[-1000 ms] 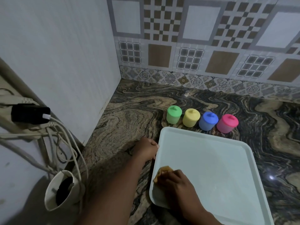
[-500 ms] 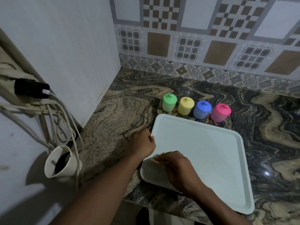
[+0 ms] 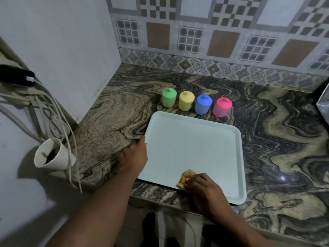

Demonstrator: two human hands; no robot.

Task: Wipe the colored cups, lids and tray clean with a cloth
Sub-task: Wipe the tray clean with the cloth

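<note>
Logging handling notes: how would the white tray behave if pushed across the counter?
Probably slides easily: the tray looks smooth, on polished countertop, and the left hand braces its edge. Likely stiff and light, given its thin rim.

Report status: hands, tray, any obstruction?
Left hand grips tray at its left rim. Right hand presses cloth on tray's near edge. Four lidded cups stand behind tray, clear of both hands.

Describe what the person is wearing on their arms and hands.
Nothing visible. The left hand and right hand are bare: no gloves, rings, watch or bracelet shows. Both forearms are uncovered to the frame's edge, with no sleeve in view.
</note>
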